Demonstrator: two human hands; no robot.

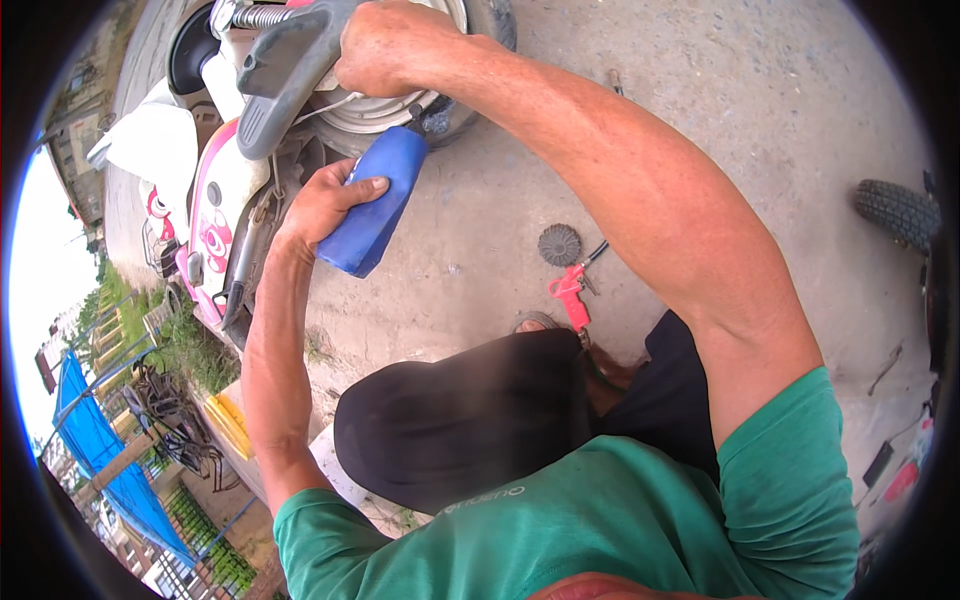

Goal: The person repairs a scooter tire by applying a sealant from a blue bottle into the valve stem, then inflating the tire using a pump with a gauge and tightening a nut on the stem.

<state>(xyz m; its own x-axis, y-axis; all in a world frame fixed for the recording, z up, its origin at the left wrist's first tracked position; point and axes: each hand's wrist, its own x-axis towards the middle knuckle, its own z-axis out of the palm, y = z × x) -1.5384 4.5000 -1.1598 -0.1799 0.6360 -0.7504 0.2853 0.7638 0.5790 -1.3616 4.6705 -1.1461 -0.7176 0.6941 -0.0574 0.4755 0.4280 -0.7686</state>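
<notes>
My left hand point(322, 208) is closed around a blue plastic bottle point(375, 205), thumb lying across its near face. The bottle is tilted, and its dark neck end point(416, 116) points up toward the tyre point(462, 118) of a scooter wheel. My right hand point(393, 52) is curled into a fist above the pale wheel rim point(375, 115), beside a grey plastic mudguard point(290, 75). Whatever its fingers hold is hidden behind the hand. The white and pink scooter body point(215, 215) is to the left of both hands.
On the concrete ground lie a red air gun point(570, 298) with a dark hose and a round ridged dark disc point(559, 244). Another tyre point(898, 212) stands at the far right. A blue tarp point(105, 450) and a yellow object point(230, 425) are at the left.
</notes>
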